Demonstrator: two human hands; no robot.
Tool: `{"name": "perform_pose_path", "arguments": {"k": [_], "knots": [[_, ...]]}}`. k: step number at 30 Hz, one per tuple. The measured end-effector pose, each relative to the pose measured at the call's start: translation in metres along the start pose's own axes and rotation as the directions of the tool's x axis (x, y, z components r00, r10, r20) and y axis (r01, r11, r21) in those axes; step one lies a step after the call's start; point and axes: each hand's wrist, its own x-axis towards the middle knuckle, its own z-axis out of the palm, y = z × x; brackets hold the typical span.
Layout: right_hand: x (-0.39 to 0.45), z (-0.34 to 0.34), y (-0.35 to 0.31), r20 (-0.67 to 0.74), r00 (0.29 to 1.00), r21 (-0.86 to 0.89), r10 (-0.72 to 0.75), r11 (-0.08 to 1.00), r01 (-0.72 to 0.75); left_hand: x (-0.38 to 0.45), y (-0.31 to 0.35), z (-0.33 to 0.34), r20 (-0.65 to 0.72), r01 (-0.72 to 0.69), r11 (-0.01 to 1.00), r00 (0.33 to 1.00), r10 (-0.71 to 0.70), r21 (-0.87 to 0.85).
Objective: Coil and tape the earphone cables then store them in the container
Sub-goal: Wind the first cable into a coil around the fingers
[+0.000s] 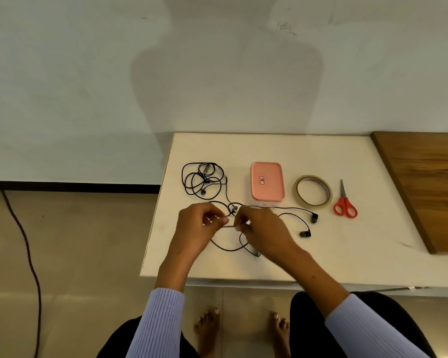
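A black earphone cable [292, 209] lies spread across the front of the white table [269, 148], its two earbuds [314, 217] off to the right. My left hand [201, 224] and my right hand [261, 228] both pinch this cable between fingertips, close together above the table. A second black earphone cable [201, 180] sits tangled in a loose heap at the back left. A pink lidded container [267, 180] stands shut behind my hands. To its right lie a roll of tape [312, 190] and red-handled scissors [344, 202].
A wooden board [424, 182] abuts the table's right side. A white wall rises behind. A dark cord [23, 236] runs over the tiled floor on the left. My bare feet [243, 329] show below the table's front edge.
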Motion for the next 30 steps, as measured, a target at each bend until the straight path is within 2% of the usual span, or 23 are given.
{"name": "perform_pose_path", "arguments": {"k": [3,7,11,13,14,19,20,22,24,25,27,30], "knots": [[-0.007,-0.029,0.001,-0.079,0.997,0.283,0.027,0.959,-0.004,-0.001,0.013,0.007,0.085,-0.089,0.996,0.993,0.088,0.017],[-0.011,-0.044,0.005,-0.222,0.965,0.54,0.143,0.841,-0.001,0.0,0.032,0.016,-0.039,-0.161,0.986,0.986,0.16,-0.045],[-0.016,-0.049,0.004,-0.163,0.889,0.867,0.428,0.493,-0.079,-0.002,0.049,0.026,-0.082,-0.236,0.97,0.97,0.231,-0.055],[-0.018,-0.053,0.006,-0.097,0.877,0.925,0.47,0.368,-0.094,-0.003,0.055,0.032,-0.047,-0.263,0.964,0.964,0.262,-0.036],[-0.019,-0.055,0.008,-0.078,0.88,0.935,0.468,0.341,-0.099,-0.003,0.057,0.035,-0.03,-0.27,0.962,0.963,0.27,-0.031],[-0.019,-0.061,0.02,-0.134,0.875,0.91,0.466,0.408,-0.078,-0.002,0.059,0.037,-0.014,-0.228,0.968,0.974,0.228,-0.108],[-0.017,-0.063,0.024,-0.197,0.876,0.867,0.44,0.496,-0.055,0.0,0.057,0.033,-0.051,-0.207,0.968,0.978,0.202,-0.143],[-0.015,-0.067,0.032,-0.336,0.897,0.66,0.288,0.751,0.006,0.002,0.053,0.024,-0.176,-0.17,0.965,0.975,0.135,-0.201],[-0.016,-0.07,0.033,-0.364,0.927,0.475,0.091,0.874,0.101,0.003,0.054,0.019,-0.216,-0.12,0.956,0.975,0.061,-0.269],[-0.017,-0.07,0.033,-0.349,0.937,0.419,-0.004,0.894,0.16,0.002,0.055,0.018,-0.165,-0.091,0.951,0.985,0.044,-0.295],[-0.018,-0.068,0.03,-0.314,0.933,0.316,-0.178,0.907,0.279,0.0,0.056,0.02,0.021,-0.056,0.943,0.998,0.067,-0.329],[-0.015,-0.067,0.031,-0.31,0.903,0.223,-0.298,0.9,0.374,-0.003,0.057,0.018,0.217,0.015,0.895,0.972,0.092,-0.446]]}}
